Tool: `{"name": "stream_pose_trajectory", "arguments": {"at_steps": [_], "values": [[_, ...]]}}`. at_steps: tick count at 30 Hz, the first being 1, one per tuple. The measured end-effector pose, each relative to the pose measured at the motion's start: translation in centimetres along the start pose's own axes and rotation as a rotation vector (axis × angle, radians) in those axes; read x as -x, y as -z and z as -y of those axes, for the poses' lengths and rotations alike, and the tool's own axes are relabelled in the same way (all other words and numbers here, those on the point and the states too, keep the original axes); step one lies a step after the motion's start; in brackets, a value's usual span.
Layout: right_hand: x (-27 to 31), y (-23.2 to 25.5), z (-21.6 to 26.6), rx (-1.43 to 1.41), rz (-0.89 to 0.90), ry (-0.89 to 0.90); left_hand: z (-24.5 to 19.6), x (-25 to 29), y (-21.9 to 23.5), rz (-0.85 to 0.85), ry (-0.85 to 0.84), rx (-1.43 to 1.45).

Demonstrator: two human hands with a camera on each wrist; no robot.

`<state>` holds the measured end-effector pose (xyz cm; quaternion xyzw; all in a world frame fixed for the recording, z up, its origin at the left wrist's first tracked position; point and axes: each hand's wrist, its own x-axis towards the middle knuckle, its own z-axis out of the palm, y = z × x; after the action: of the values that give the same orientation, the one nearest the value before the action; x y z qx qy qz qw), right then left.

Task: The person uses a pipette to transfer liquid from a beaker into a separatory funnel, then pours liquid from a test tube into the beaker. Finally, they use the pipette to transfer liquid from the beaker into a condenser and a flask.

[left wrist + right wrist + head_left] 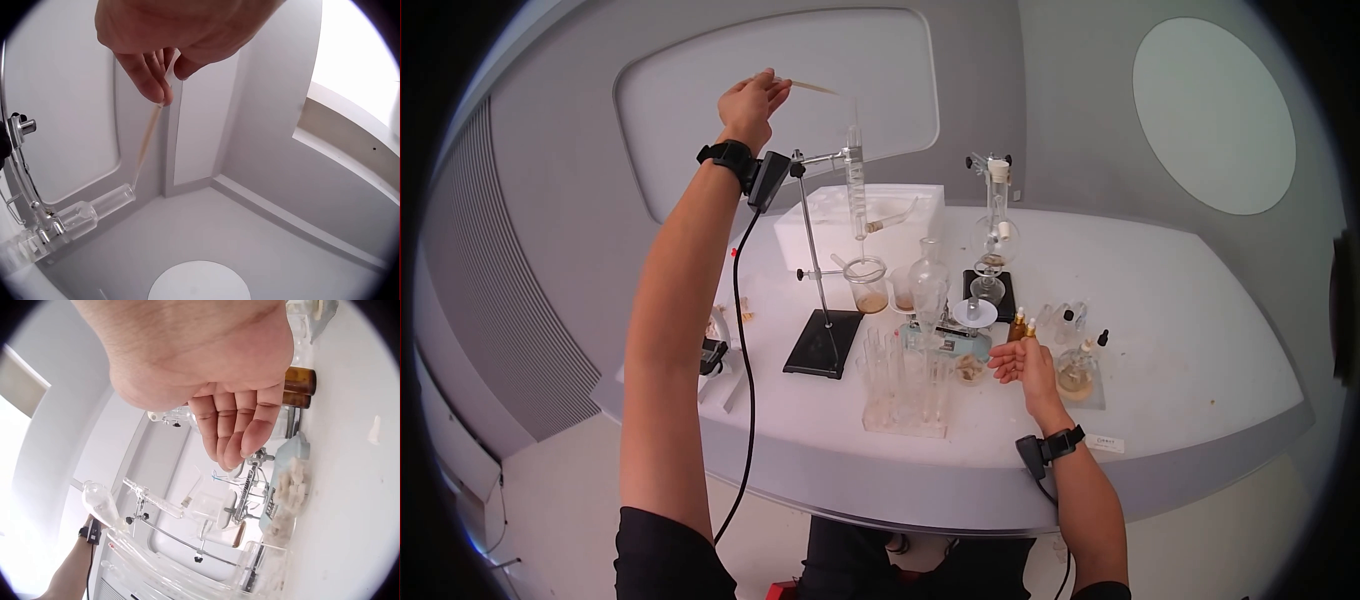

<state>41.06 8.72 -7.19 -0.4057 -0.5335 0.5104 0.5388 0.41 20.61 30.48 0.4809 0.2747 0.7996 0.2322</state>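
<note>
High above the table, my left hand [748, 105] pinches a thin glass dropper [149, 134] holding yellowish liquid. In the left wrist view the dropper's tip is right at the open mouth of a clear glass column [114, 201]. A clamp on a metal stand [824, 345] keeps the column upright over a beaker [870, 301] with brownish contents. My right hand [1032, 372] holds nothing, its fingers loosely bent and palm turned inward. Close to it are a small dish of pale chunks [970, 371] and brown dropper bottles [1017, 325].
A rack of test tubes [905, 415] stands near the table's front edge, with a pear-shaped glass funnel [929, 270] behind it. A pale blue balance [945, 342], a white foam box [800, 240], a second stand with glassware [997, 240] and a flask [1075, 378] surround the work area.
</note>
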Motion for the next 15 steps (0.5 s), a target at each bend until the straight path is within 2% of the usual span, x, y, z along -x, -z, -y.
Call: {"name": "stream_pose_trajectory", "arguments": {"at_steps": [15], "values": [[-0.1, 0.0, -0.1, 0.003, 0.000, 0.002, -0.2, -0.3, -1.6, 0.106, -0.083, -0.133]]}}
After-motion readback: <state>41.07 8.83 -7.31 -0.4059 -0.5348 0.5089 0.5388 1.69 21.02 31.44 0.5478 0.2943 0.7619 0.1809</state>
